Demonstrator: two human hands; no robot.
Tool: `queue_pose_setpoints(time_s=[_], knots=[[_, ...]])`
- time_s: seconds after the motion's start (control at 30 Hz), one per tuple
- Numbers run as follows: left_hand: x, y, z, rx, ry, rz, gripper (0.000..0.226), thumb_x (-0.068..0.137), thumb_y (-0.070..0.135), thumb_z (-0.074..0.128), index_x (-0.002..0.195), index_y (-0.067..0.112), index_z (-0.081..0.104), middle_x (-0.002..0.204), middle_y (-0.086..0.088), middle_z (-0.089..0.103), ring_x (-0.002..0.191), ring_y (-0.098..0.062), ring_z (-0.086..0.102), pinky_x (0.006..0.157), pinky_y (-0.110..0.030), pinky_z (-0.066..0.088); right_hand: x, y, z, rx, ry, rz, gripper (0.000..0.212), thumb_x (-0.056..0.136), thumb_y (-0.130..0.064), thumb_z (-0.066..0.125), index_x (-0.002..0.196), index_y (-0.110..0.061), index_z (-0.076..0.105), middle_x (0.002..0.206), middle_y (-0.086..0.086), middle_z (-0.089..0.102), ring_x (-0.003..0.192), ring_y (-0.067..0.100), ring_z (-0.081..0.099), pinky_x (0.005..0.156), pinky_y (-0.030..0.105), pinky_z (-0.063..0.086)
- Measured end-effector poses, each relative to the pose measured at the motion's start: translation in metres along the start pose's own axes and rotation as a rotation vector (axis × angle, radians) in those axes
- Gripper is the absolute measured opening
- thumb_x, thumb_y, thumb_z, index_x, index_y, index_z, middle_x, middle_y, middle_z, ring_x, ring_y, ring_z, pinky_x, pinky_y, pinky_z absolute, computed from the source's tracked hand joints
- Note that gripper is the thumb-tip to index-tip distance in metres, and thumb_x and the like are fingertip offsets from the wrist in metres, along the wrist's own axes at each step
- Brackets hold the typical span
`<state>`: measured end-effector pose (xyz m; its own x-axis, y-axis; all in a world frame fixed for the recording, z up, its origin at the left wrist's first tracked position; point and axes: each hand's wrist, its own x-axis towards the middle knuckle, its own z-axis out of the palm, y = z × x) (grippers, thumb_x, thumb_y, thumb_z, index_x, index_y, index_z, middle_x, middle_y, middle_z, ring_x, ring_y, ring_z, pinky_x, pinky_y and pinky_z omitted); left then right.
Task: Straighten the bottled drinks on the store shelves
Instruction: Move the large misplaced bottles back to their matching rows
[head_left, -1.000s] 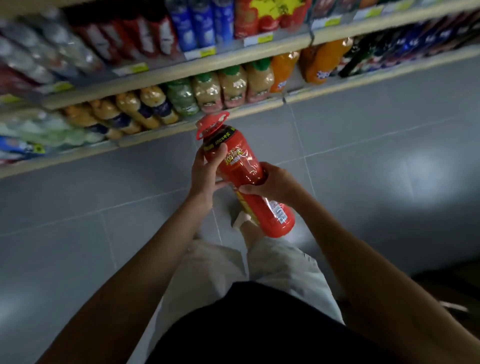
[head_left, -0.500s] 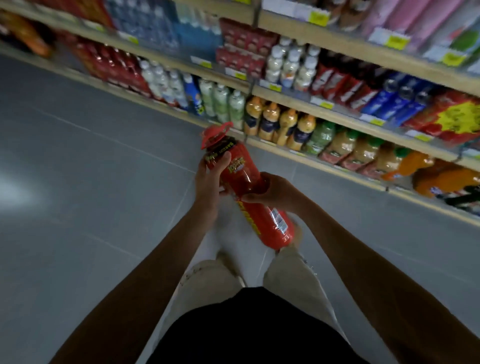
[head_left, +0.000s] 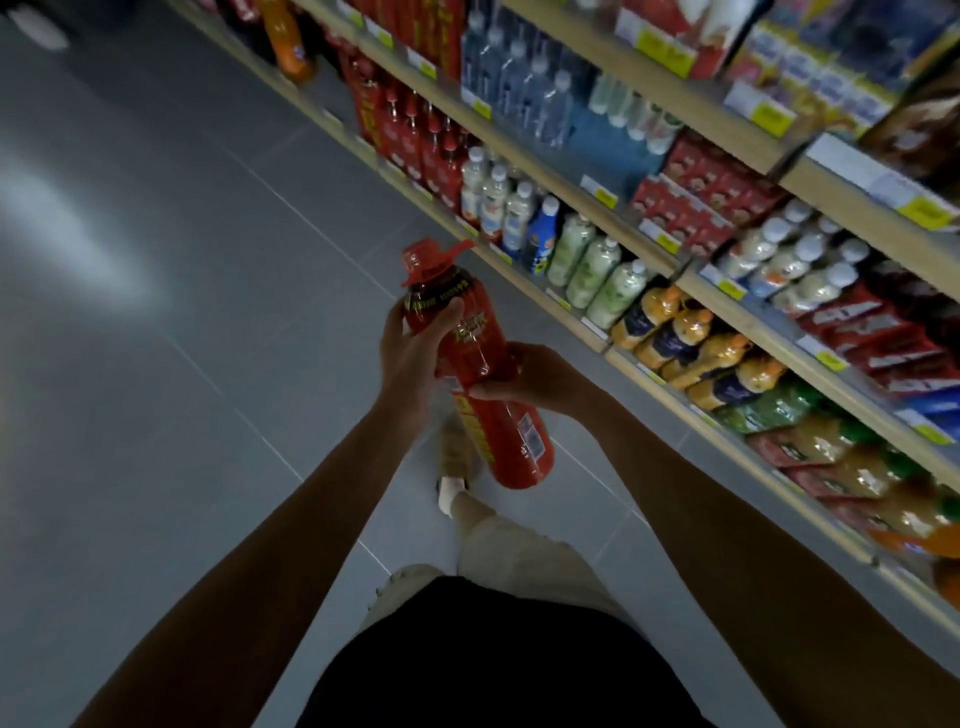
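I hold a large red bottle (head_left: 475, 364) with a red cap and carry handle, tilted, cap pointing up and away, over the aisle floor. My left hand (head_left: 410, 358) wraps its upper part just below the neck. My right hand (head_left: 535, 382) grips its middle from the right side. The store shelves (head_left: 644, 260) run diagonally along the right, packed with bottled drinks: tall red bottles (head_left: 410, 130), white bottles (head_left: 498, 200), pale green bottles (head_left: 592, 270) and orange juice bottles (head_left: 691, 343).
Grey tiled floor (head_left: 182, 338) fills the left half of the view. My legs and one foot (head_left: 454, 467) are below the bottle. Upper shelves carry water bottles (head_left: 524, 83), red cartons (head_left: 696, 202) and yellow price tags.
The view has swung left along the aisle, so the shelves now run down the right side. Both hands keep the same grip on the red bottle, and one foot has stepped forward.
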<state>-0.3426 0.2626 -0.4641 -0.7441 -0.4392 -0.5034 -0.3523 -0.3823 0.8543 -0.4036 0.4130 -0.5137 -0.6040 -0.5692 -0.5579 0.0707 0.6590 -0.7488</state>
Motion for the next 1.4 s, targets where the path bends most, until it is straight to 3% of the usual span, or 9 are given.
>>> queue_pose_setpoints(time_s=[0.13,0.33,0.5,0.67,0.87,1.0,1.13,1.27,1.4], knots=[[0.061,0.043,-0.026,-0.016,0.096,-0.035,0.063,0.08,0.029,0.072,0.135,0.022,0.042,0.096,0.011,0.058,0.083,-0.004,0.059,0.063,-0.023,0.049,0.07,-0.053,-0.01,-0.034,-0.063,-0.033,0.053,0.069,-0.056,0.073,0.116,-0.038,0.056,0.105,-0.009,0.068,0.082,0.005,0.061,0.068,0.017,0.041],[0.141,0.1,-0.08,-0.115,0.277,-0.023,0.061,0.08,0.031,0.071,0.134,0.024,0.044,0.102,0.01,0.061,0.087,-0.004,0.06,0.064,-0.024,0.05,0.18,-0.141,-0.01,-0.142,-0.218,-0.07,0.061,0.07,-0.054,0.075,0.122,-0.028,0.057,0.116,0.001,0.067,0.104,0.02,0.064,0.092,0.037,0.05],[0.197,0.138,-0.131,-0.257,0.44,-0.019,0.061,0.082,0.032,0.069,0.135,0.021,0.041,0.102,0.01,0.059,0.088,-0.005,0.059,0.06,-0.022,0.049,0.26,-0.217,0.0,-0.215,-0.337,-0.143,0.065,0.074,-0.045,0.075,0.128,-0.018,0.051,0.121,0.006,0.063,0.109,0.026,0.061,0.096,0.042,0.047],[0.267,0.174,-0.178,-0.31,0.511,0.009,0.063,0.084,0.031,0.068,0.138,0.018,0.038,0.116,0.002,0.056,0.088,-0.003,0.056,0.066,-0.023,0.049,0.345,-0.279,0.013,-0.232,-0.455,-0.23,0.051,0.078,-0.033,0.075,0.123,-0.017,0.057,0.114,0.007,0.067,0.107,0.025,0.062,0.101,0.047,0.043],[0.374,0.238,-0.244,-0.335,0.47,-0.024,0.064,0.082,0.028,0.07,0.137,0.018,0.038,0.115,0.003,0.056,0.087,-0.005,0.056,0.067,-0.024,0.05,0.458,-0.355,0.032,-0.272,-0.422,-0.17,0.056,0.071,-0.04,0.079,0.12,-0.026,0.055,0.108,-0.006,0.066,0.102,0.014,0.061,0.098,0.04,0.045],[0.436,0.283,-0.278,-0.308,0.415,-0.052,0.064,0.08,0.028,0.072,0.135,0.018,0.04,0.112,0.002,0.057,0.087,-0.005,0.057,0.068,-0.026,0.051,0.514,-0.398,0.034,-0.223,-0.322,-0.098,0.071,0.059,-0.059,0.079,0.119,-0.03,0.053,0.111,-0.009,0.064,0.103,0.012,0.061,0.095,0.038,0.048],[0.493,0.323,-0.298,-0.262,0.368,-0.047,0.065,0.078,0.028,0.073,0.134,0.019,0.041,0.111,0.003,0.059,0.09,-0.006,0.059,0.072,-0.027,0.05,0.56,-0.432,0.027,-0.137,-0.255,-0.088,0.08,0.052,-0.064,0.077,0.12,-0.03,0.053,0.112,-0.009,0.064,0.103,0.012,0.061,0.092,0.035,0.048],[0.558,0.355,-0.305,-0.218,0.301,-0.065,0.068,0.079,0.027,0.073,0.136,0.019,0.038,0.108,0.005,0.057,0.088,-0.005,0.058,0.067,-0.022,0.048,0.612,-0.457,0.012,-0.084,-0.195,-0.083,0.065,0.05,-0.066,0.074,0.108,-0.046,0.054,0.103,-0.017,0.064,0.098,0.006,0.061,0.091,0.033,0.049],[0.629,0.382,-0.306,-0.116,0.246,-0.084,0.069,0.081,0.026,0.072,0.139,0.017,0.034,0.104,0.008,0.054,0.085,-0.002,0.055,0.066,-0.022,0.047,0.678,-0.472,-0.009,-0.033,-0.158,-0.044,0.08,0.047,-0.067,0.074,0.119,-0.037,0.052,0.116,-0.004,0.065,0.108,0.018,0.061,0.095,0.041,0.047]])
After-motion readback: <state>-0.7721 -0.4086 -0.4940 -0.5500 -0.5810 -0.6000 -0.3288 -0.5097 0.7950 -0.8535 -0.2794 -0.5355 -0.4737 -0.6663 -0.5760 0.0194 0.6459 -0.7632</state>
